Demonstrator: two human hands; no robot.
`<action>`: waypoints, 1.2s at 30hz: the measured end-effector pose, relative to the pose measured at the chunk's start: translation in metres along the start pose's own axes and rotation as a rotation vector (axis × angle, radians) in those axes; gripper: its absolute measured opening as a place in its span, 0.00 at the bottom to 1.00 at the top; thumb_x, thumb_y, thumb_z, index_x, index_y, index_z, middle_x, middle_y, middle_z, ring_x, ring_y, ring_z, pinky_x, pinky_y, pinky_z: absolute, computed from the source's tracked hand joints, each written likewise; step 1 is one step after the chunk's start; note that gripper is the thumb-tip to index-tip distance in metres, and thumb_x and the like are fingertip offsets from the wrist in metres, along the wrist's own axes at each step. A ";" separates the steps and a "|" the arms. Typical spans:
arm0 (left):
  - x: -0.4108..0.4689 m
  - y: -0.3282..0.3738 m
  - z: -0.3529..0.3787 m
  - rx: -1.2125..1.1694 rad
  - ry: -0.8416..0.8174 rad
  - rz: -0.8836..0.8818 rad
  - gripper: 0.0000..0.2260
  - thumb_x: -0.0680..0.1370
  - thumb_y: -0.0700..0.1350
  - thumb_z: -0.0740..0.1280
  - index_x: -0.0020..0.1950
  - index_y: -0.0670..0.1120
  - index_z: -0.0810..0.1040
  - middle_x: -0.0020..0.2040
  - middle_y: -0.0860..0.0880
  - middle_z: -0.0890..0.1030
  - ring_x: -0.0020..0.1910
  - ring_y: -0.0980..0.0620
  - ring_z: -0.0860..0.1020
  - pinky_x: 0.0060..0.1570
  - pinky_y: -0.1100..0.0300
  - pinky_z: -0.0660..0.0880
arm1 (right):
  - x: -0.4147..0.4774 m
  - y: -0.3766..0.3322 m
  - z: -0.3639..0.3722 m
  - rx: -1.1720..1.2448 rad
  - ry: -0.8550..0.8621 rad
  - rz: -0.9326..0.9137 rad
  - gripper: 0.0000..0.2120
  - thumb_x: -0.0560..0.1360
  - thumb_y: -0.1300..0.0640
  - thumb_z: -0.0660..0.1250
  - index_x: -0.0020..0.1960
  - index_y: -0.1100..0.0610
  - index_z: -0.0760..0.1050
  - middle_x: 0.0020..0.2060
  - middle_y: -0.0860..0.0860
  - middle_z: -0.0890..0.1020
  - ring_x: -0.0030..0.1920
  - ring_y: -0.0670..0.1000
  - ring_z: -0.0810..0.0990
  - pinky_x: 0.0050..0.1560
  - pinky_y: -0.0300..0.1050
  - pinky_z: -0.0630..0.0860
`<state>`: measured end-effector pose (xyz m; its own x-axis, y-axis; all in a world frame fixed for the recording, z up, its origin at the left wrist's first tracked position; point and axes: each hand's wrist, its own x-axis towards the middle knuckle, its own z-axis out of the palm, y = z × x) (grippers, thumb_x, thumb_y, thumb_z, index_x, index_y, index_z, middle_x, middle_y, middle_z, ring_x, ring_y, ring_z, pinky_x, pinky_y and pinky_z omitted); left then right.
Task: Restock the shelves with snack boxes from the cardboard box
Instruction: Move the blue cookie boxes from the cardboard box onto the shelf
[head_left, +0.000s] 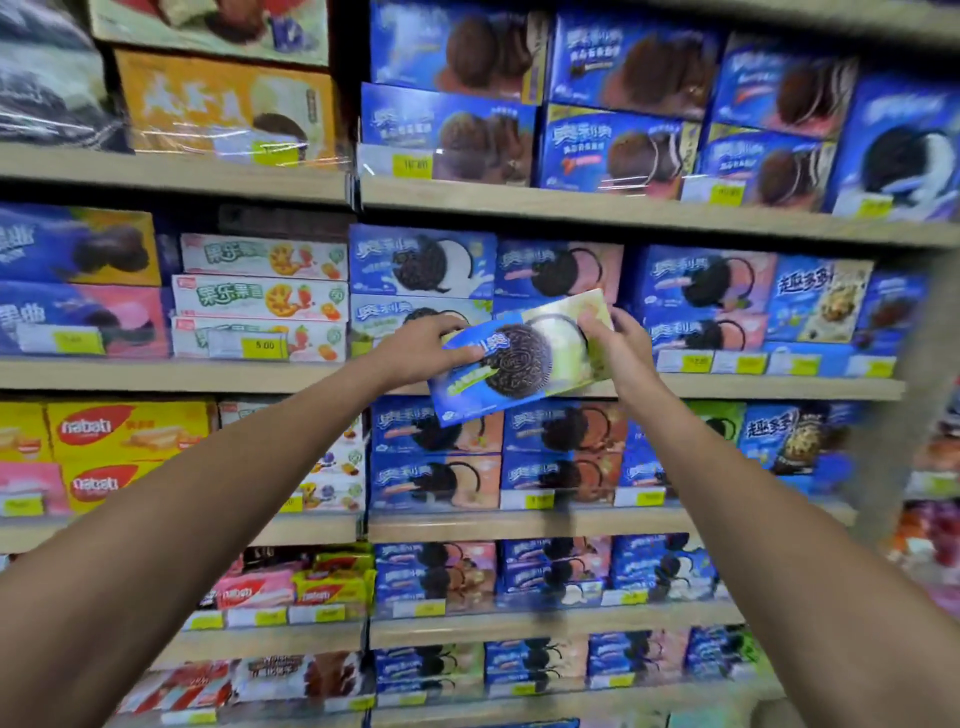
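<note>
Cookie box (519, 358) hangs tilted before the middle shelf (779, 387). The left hand (421, 345) grips its 9 o'clock end and the right hand (618, 343) pinches its 2 o'clock corner. Probably light, stiff, slick cardboard, so the short ends suit best.

Pale wood-look shelves (623, 210) run in tiers from 9 to 3 o'clock, with yellow price tags (265, 347) along their edges. A blurred upright (909, 441) stands at 3 o'clock.

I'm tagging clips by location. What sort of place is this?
Probably a shop's snack aisle: tiered shelves stacked with snack boxes, yellow price tags along their edges, and a cookie box held up to them.
</note>
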<state>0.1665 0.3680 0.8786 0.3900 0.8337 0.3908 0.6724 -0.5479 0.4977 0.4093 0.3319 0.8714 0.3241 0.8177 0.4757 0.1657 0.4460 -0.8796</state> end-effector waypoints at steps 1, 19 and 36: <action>0.012 0.008 0.003 0.040 0.051 0.027 0.22 0.75 0.58 0.66 0.65 0.49 0.74 0.63 0.49 0.77 0.61 0.49 0.76 0.57 0.55 0.72 | 0.008 -0.001 -0.008 -0.019 0.020 -0.043 0.10 0.77 0.58 0.66 0.56 0.59 0.76 0.41 0.49 0.80 0.38 0.43 0.76 0.34 0.29 0.72; 0.142 0.069 0.044 0.501 0.370 0.141 0.25 0.74 0.58 0.65 0.69 0.52 0.68 0.64 0.50 0.72 0.67 0.48 0.66 0.57 0.49 0.70 | 0.133 0.049 -0.052 -0.142 0.216 -0.102 0.07 0.73 0.61 0.64 0.47 0.65 0.72 0.42 0.56 0.76 0.43 0.53 0.73 0.40 0.46 0.66; 0.148 0.035 0.080 0.745 0.249 0.100 0.16 0.78 0.40 0.62 0.66 0.45 0.70 0.60 0.44 0.70 0.61 0.44 0.69 0.46 0.49 0.72 | 0.142 0.083 -0.022 -0.794 0.125 -0.257 0.13 0.73 0.64 0.60 0.57 0.60 0.73 0.60 0.56 0.70 0.62 0.58 0.65 0.49 0.52 0.72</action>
<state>0.2977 0.4773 0.8921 0.3773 0.6950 0.6121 0.9203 -0.3551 -0.1641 0.4896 0.4774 0.8655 0.2796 0.6586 0.6986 0.8389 0.1862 -0.5114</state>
